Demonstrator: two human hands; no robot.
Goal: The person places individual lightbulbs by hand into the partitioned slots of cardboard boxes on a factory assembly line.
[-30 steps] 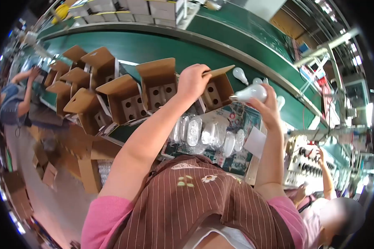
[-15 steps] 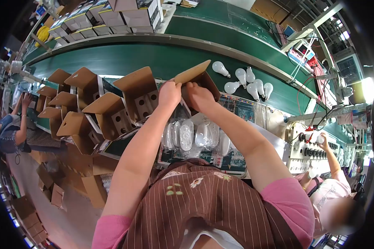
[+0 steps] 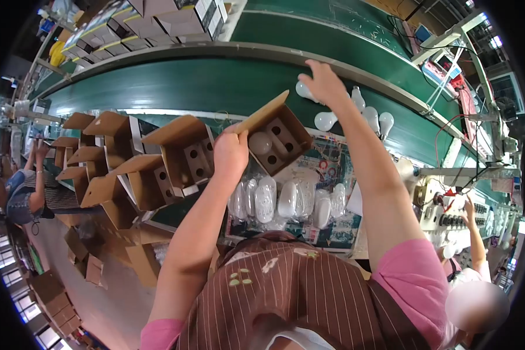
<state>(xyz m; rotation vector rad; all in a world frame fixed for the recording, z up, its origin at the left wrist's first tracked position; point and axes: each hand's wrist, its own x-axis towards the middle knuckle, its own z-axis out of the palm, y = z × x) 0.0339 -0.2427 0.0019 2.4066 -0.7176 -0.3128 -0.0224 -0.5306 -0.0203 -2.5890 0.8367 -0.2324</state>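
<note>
The left hand (image 3: 231, 154) has its fingers closed on the edge of an open brown cardboard box (image 3: 297, 131), by the flap that sticks up. The box is in front of the person, with its open top facing them. Inside it there is a grey-white card piece (image 3: 283, 135) with round holes, and one round white light bulb (image 3: 259, 143) sits in it

The right hand (image 3: 326, 84) is stretched far out over a long, flat green belt (image 3: 186, 87). Its fingers are spread apart, and just by them lies a shiny white pear-shaped bulb (image 3: 304, 90), partly hidden by the hand. I cannot tell if they touch it. More white bulbs (image 3: 325, 121) lie near the wrist, some close together

On the left is a bunch of open brown cardboard boxes with their flaps up (image 3: 149, 175). Close to the person, clear plastic bags with white oval things inside (image 3: 265, 198) lie in a row on the green table (image 3: 300, 226). Past the belt, white and grey boxes with yellow edges (image 3: 175, 23) are piled up
</note>
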